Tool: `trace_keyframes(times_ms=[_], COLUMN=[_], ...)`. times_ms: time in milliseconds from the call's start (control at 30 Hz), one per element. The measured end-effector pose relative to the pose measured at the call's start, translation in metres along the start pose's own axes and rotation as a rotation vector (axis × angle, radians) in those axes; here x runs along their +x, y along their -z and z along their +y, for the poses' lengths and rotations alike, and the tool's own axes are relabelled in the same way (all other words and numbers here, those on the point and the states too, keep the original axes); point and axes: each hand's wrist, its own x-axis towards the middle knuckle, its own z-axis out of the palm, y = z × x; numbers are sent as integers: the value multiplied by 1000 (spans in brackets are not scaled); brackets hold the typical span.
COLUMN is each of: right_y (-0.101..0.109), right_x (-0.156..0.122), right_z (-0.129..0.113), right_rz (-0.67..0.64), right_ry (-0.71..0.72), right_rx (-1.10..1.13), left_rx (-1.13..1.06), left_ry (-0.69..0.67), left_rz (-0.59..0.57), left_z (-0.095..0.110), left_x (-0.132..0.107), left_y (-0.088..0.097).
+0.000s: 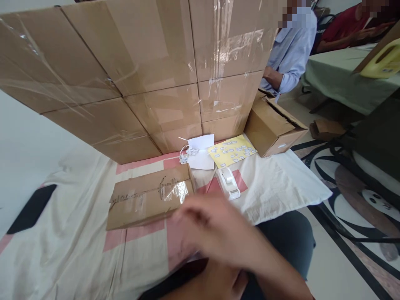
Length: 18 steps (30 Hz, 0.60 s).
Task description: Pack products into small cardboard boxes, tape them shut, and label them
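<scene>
My right hand (208, 227) hangs in front of the small cardboard box, smeared by motion, its fingers bent. Whether anything is in it I cannot make out. Below it, near my lap, lies my left hand (220, 277), partly covered by my right forearm, its fingers mostly hidden. The small cardboard box (146, 196) has handwriting on top and a shiny strip of clear tape. Just beyond my right hand stands a white tape dispenser (228, 182). Behind it are a yellow sheet (233, 151) with small white labels and a white paper (203, 152) with crumpled strips beside it.
A tall wall of taped cartons (162, 75) rises at the back of the cloth-covered table (275, 179). An open cardboard box (271, 125) stands to the right. A black flat object (31, 208) lies far left. Another person in a light blue shirt (293, 50) is behind.
</scene>
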Motion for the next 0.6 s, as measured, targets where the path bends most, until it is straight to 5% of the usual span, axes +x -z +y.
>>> trace_keyframes(times_ms=[100,167,233,400,600], right_y=[91,137,167,181,167], right_x=[10,21,35,64,78], right_z=[23,53,86,147,180], right_rz=[568,735,757,652,529], right_ry=[-117,-275,-428,-647,-740], right_rx=[-285,-401,-491,-701,-826], left_rx=[-35,49,162,280,210], left_ry=[-485,-630,-603,-471,-473], left_rz=[-14,134,303,370,391], left_z=[22,37,48,39,15], left_x=[29,61,96,157,160], left_y=[57,91,109,92,71])
